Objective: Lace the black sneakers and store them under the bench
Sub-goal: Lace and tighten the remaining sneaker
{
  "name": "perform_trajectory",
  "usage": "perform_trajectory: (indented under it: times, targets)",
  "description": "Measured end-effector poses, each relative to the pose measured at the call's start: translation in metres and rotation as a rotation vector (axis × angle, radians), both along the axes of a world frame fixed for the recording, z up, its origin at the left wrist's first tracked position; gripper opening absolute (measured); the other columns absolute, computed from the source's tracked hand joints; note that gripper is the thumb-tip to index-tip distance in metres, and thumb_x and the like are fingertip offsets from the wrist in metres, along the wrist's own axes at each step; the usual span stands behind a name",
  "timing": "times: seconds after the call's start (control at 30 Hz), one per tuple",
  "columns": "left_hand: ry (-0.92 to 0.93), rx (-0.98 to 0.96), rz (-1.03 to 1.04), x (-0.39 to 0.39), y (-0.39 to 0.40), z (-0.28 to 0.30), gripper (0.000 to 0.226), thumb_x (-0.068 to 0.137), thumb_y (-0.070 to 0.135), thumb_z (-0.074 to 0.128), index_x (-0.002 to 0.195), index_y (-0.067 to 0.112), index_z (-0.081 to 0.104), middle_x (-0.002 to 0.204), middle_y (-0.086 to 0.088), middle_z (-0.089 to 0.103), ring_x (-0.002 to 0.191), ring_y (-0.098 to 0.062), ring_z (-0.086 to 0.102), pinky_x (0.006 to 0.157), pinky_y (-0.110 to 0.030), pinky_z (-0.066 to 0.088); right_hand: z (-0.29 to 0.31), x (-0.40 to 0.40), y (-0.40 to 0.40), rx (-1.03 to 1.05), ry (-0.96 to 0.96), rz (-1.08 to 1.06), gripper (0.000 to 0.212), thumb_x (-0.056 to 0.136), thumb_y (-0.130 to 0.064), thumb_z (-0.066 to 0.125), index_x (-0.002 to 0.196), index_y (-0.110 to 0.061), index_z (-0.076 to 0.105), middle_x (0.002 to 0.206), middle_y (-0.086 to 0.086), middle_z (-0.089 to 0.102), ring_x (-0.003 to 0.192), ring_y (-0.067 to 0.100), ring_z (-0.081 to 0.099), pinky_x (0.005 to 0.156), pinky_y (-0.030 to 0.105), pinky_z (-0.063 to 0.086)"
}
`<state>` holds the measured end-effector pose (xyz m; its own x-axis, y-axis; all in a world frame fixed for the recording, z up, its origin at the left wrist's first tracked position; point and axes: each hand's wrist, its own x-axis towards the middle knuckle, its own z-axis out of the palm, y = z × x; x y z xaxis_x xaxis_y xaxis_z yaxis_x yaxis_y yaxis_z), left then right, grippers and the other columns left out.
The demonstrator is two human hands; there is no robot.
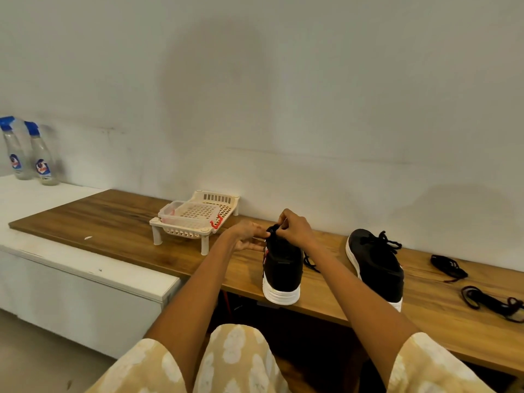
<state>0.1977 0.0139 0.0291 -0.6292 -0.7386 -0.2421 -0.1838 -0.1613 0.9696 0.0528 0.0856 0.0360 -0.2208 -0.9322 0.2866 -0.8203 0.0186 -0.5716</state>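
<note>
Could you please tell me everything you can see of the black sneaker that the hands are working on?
The black sneaker stands upright on the wooden bench, heel toward the camera, with a thick white sole and red marks on its side. The right hand pinches its top; the left hand rests against its side. A black lace trails beside it.

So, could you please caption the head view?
Both hands lacing one sneaker on the bench, the other sneaker beside it.

Two spray bottles [28,154] stand on a white cabinet [85,268]; a cream plastic rack [195,219] stands nearby.
</note>
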Motion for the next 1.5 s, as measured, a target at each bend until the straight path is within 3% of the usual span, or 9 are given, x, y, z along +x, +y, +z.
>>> perform_trajectory:
  times: [0.13,0.43,0.63,0.77,0.93,1.07,1.2,1.33,1.5]
  targets:
    - [-0.02,-0.035,-0.023,0.0,-0.003,-0.001,0.029,0.089,0.001,0.06,0.118,-0.003,0.058,0.114,-0.017,0.063,0.103,-0.028,0.064,0.077,-0.034,0.058,-0.002,-0.002,0.001,-0.029,0.004,0.024,0.017,0.083,-0.009,0.062,0.089,-0.014,0.047,0.077,-0.005,0.051,0.073,0.013,0.049,0.055,0.015,0.034]
    - [0.01,-0.06,-0.043,0.003,-0.002,-0.004,0.021,0.091,0.008,0.06,0.111,0.002,0.061,0.107,-0.015,0.065,0.098,-0.028,0.065,0.076,-0.035,0.058,-0.009,0.002,-0.007,-0.04,0.035,0.008,0.016,0.082,-0.011,0.061,0.087,-0.016,0.046,0.076,-0.005,0.052,0.073,0.015,0.05,0.058,0.024,0.036]
    - [0.059,-0.194,0.132,-0.005,0.006,-0.019,0.016,0.094,0.017,0.057,0.104,0.006,0.06,0.095,-0.01,0.066,0.081,-0.02,0.067,0.065,-0.028,0.058,-0.009,-0.003,-0.01,-0.011,0.014,0.042,0.013,0.087,-0.012,0.06,0.091,-0.017,0.049,0.088,-0.001,0.057,0.084,0.017,0.055,0.07,0.026,0.043]
    - [0.094,-0.403,0.314,-0.015,0.009,-0.015,0.015,0.098,0.018,0.049,0.102,0.007,0.059,0.084,-0.003,0.063,0.062,-0.012,0.056,0.05,-0.019,0.048,0.005,-0.005,-0.013,0.062,-0.043,0.085,0.027,0.091,-0.017,0.058,0.117,-0.012,0.06,0.103,0.001,0.061,0.098,0.017,0.057,0.081,0.025,0.043]
    - [0.213,-0.564,0.461,-0.015,-0.002,0.033,0.013,0.095,0.018,0.055,0.1,0.009,0.061,0.08,0.0,0.063,0.058,-0.011,0.051,0.041,-0.015,0.043,0.044,0.003,-0.017,-0.033,-0.067,0.163,0.018,0.089,-0.022,0.065,0.089,-0.006,0.072,0.067,-0.003,0.062,0.064,0.009,0.055,0.069,0.022,0.042]
    - [0.261,-0.456,0.382,-0.01,0.0,0.036,0.029,0.097,0.017,0.051,0.125,0.009,0.054,0.107,-0.006,0.059,0.086,-0.015,0.056,0.064,-0.022,0.049,0.097,0.009,-0.02,-0.305,-0.403,0.14,0.014,0.092,-0.016,0.06,0.092,-0.005,0.069,0.078,0.007,0.069,0.073,0.015,0.065,0.08,0.031,0.054]
    - [-0.078,-0.536,0.087,-0.015,0.009,0.004,0.031,0.095,0.021,0.055,0.123,0.009,0.06,0.115,-0.004,0.062,0.105,-0.017,0.056,0.085,-0.029,0.048,0.148,0.01,-0.011,-0.468,-0.562,0.214,0.012,0.095,-0.014,0.054,0.097,-0.007,0.063,0.08,0.004,0.068,0.076,0.013,0.066,0.076,0.025,0.056]
    - [0.091,-0.401,0.257,-0.021,0.018,0.006,0.025,0.096,0.013,0.053,0.112,-0.003,0.063,0.092,-0.008,0.067,0.076,-0.015,0.062,0.065,-0.02,0.052,0.161,0.006,-0.002,-0.524,-0.624,0.263,0.012,0.095,-0.015,0.055,0.097,-0.007,0.063,0.083,0.005,0.068,0.078,0.014,0.066,0.075,0.023,0.056]
    - [0.254,-0.304,0.39,-0.018,0.011,0.034,0.023,0.095,0.011,0.055,0.112,-0.003,0.062,0.085,-0.008,0.066,0.07,-0.019,0.063,0.058,-0.022,0.055,0.14,-0.002,0.003,-0.517,-0.607,0.209,0.013,0.096,-0.017,0.054,0.099,-0.008,0.063,0.085,0.004,0.069,0.076,0.013,0.065,0.077,0.026,0.055]
